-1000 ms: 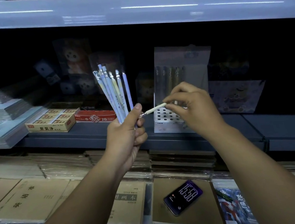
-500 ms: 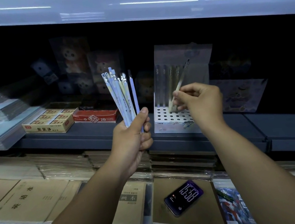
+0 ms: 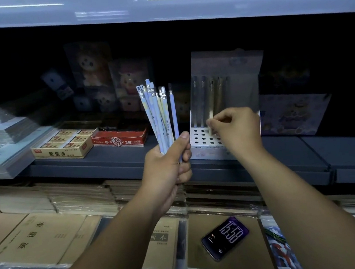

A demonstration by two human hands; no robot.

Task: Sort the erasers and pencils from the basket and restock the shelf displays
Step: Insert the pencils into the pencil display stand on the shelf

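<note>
My left hand [image 3: 169, 165] grips a fan of several pale blue pencils [image 3: 160, 116], eraser ends up, in front of the dark shelf. My right hand [image 3: 235, 130] pinches one cream pencil [image 3: 210, 120] that stands upright in the perforated base of the clear pencil display stand [image 3: 225, 95]. Several pencils stand in the stand's back row. A yellow box of erasers [image 3: 61, 145] and a red 2B pencil box [image 3: 119, 140] sit on the shelf left of my left hand.
Stacked notebooks [image 3: 1, 134] lie at the shelf's left end. Brown exercise books [image 3: 36, 238] fill the lower tier, with a phone [image 3: 225, 238] lying on one. The upper shelf's lit edge [image 3: 154, 7] overhangs. Cartoon packages [image 3: 91, 66] stand at the shelf's back.
My right hand took one pencil from beside the bundle, swung it upright and lowered it into the stand's holes. My left hand lifted the bundle slightly and moved it right.
</note>
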